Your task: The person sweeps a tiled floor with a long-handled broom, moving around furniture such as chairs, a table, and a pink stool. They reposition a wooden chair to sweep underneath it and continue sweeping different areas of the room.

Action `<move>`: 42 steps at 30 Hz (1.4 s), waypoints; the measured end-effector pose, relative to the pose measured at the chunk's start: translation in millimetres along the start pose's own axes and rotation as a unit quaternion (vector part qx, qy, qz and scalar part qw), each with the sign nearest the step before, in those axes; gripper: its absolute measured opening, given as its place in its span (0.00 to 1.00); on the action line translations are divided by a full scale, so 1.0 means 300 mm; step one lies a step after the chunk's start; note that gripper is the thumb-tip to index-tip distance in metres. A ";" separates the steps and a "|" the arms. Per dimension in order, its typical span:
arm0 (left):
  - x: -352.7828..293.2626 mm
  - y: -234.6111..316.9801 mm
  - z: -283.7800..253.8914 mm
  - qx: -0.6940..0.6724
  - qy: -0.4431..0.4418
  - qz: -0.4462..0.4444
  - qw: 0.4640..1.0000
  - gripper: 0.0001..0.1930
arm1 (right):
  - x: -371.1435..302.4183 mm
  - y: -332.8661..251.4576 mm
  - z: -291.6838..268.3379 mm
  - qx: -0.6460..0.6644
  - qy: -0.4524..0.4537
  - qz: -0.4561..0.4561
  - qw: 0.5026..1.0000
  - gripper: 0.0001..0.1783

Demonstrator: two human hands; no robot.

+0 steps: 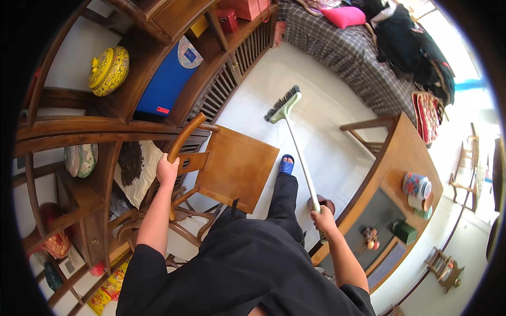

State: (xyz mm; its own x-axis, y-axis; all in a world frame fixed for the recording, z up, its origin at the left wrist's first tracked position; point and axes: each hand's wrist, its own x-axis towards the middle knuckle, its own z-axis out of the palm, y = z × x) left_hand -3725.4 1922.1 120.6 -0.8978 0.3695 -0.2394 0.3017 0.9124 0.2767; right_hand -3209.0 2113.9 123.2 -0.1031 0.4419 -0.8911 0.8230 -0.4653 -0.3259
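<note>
My left hand point(167, 169) is closed round the curved top rail of a wooden chair point(240, 163), whose flat brown seat lies ahead of me. In my right hand point(323, 218) is the pale handle of a broom point(301, 158). The broom slants away to the far side, and its green head with dark bristles is over the white floor point(253, 105), tilted with the bristles facing the upper left. Whether the bristles touch the floor I cannot tell. A foot in a blue slipper point(286, 164) stands between the chair and the broom handle.
Wooden shelving point(110, 131) lines the left, holding a yellow lidded jar point(109, 71) and a blue box point(168, 79). A wooden table point(416, 147) with jars stands at right. Beside the broom handle is a dark reddish bin point(328, 204). A checked-cloth bed point(337, 58) lies at the back.
</note>
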 end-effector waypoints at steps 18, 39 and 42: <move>-0.695 -0.039 -0.059 0.021 0.052 -0.133 0.990 0.14 | 0.582 -0.558 -0.343 -0.356 -0.197 -0.132 0.904 0.27; -0.530 -0.066 -0.046 0.036 0.034 -0.067 0.997 0.15 | 0.849 -0.511 -0.711 -0.439 0.065 -0.055 0.894 0.26; -0.508 -0.085 -0.036 0.051 0.030 -0.054 0.997 0.15 | 0.703 -0.398 -0.767 -0.424 0.105 -0.107 0.893 0.25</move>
State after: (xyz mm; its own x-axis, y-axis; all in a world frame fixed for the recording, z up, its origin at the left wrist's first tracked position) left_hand -3599.9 1840.5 160.1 -0.9435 0.2602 -0.2051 0.2311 0.9604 0.1557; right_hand -3200.6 2439.2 46.9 -0.2755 0.6268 -0.7289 0.9333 0.3561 -0.0465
